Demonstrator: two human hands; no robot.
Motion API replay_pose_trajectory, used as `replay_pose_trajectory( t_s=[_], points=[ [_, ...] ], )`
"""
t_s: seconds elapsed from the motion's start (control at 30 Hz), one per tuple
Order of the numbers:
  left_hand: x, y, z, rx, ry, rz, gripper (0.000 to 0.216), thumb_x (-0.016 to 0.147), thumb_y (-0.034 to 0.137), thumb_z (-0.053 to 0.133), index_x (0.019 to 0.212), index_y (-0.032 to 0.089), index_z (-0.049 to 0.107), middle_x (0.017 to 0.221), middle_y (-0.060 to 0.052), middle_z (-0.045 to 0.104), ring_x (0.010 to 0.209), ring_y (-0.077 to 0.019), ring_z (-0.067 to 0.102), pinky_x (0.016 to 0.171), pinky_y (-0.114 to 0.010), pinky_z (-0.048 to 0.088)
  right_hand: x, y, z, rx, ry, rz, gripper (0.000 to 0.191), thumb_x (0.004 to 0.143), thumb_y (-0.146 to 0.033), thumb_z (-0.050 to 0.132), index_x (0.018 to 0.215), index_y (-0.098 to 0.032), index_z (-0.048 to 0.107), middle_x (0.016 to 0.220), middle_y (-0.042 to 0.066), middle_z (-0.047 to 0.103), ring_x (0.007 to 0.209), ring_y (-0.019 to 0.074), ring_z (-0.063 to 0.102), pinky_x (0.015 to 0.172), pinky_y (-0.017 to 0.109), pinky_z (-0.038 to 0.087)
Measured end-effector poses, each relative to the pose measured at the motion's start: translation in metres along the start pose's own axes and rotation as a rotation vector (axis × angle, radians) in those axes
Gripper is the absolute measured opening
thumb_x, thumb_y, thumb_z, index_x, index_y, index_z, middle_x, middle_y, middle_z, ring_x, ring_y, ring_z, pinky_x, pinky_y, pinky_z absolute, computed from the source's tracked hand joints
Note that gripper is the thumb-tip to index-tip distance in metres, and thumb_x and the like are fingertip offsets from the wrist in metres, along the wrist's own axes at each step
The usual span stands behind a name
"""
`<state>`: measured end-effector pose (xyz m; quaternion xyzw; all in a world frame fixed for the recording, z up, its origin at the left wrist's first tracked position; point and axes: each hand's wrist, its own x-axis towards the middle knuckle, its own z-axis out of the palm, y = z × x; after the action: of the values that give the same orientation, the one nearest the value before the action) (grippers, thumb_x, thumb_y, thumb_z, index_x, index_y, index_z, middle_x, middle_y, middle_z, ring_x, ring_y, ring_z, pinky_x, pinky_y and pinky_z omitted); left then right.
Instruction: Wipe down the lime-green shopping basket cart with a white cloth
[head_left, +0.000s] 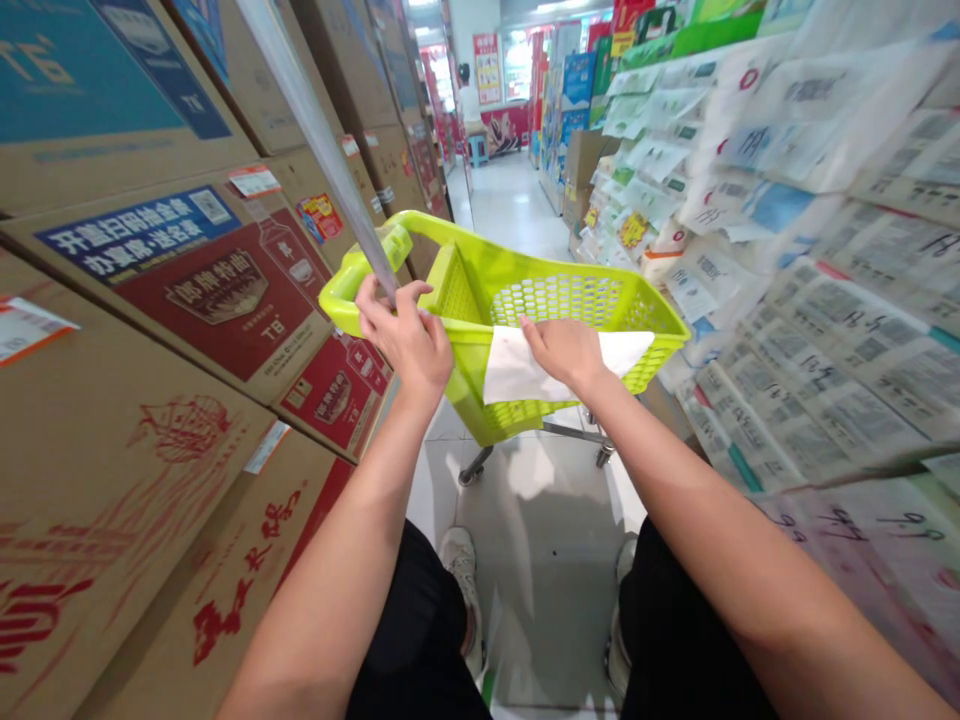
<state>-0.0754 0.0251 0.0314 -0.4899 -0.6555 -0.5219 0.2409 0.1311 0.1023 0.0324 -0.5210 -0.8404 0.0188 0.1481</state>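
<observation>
A lime-green plastic basket cart point(570, 300) on wheels stands in front of me in a narrow shop aisle. My left hand point(405, 335) is closed around the cart's grey pull handle point(322, 140), which slants up to the upper left. My right hand point(562, 350) rests on the cart's near rim with fingers curled over a white sheet of paper point(517, 375) that hangs down the basket's front. The inside of the basket shows nothing in it.
Stacked brown cardboard cartons point(150, 330) with red and blue labels wall the left side. Piled white sacks point(810, 260) fill the right. The tiled aisle point(510, 200) runs ahead toward shelves and a red display. My shoes point(461, 570) stand below the cart.
</observation>
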Motion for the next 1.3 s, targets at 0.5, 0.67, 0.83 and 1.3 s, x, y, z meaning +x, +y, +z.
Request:
replay_pose_trajectory(
  t_s=[0.5, 0.67, 0.83, 1.3],
  points=[
    [-0.023, 0.039, 0.003, 0.106, 0.058, 0.001, 0.030, 0.085, 0.010, 0.057, 0.106, 0.023, 0.074, 0.160, -0.010, 0.041, 0.156, -0.0340, 0.035, 0.125, -0.057, 0.026, -0.012, 0.000, -0.014, 0.013, -0.023, -0.180, 0.059, 0.109, -0.041, 0.022, 0.112, -0.021, 0.077, 0.109, 0.013, 0.080, 0.100, 0.0298, 0.073, 0.078, 0.034, 0.044],
    [-0.018, 0.030, 0.007, 0.060, 0.034, -0.003, 0.027, 0.087, 0.012, 0.055, 0.107, 0.021, 0.071, 0.161, -0.014, 0.039, 0.148, -0.0331, 0.044, 0.126, -0.055, 0.026, -0.004, -0.010, -0.017, 0.047, -0.068, -0.165, 0.069, 0.110, -0.051, 0.019, 0.101, -0.019, 0.080, 0.108, 0.014, 0.080, 0.100, 0.0289, 0.073, 0.077, 0.033, 0.043],
    [-0.005, 0.007, 0.008, 0.027, 0.026, 0.001, 0.024, 0.088, 0.014, 0.056, 0.107, 0.022, 0.069, 0.160, -0.014, 0.038, 0.140, -0.0309, 0.049, 0.126, -0.054, 0.028, 0.001, 0.045, -0.008, -0.018, -0.086, -0.038, 0.067, 0.108, -0.057, 0.024, 0.100, -0.021, 0.080, 0.104, 0.015, 0.080, 0.096, 0.0298, 0.073, 0.075, 0.033, 0.041],
    [-0.015, 0.024, 0.004, 0.064, 0.044, -0.025, 0.030, 0.084, 0.013, 0.056, 0.106, 0.024, 0.072, 0.158, -0.013, 0.042, 0.153, -0.0350, 0.036, 0.125, -0.059, 0.027, -0.013, -0.008, 0.002, -0.016, 0.045, -0.032, 0.086, 0.111, -0.055, 0.007, 0.100, -0.017, 0.083, 0.103, 0.019, 0.081, 0.101, 0.0322, 0.075, 0.083, 0.037, 0.047]
  ],
)
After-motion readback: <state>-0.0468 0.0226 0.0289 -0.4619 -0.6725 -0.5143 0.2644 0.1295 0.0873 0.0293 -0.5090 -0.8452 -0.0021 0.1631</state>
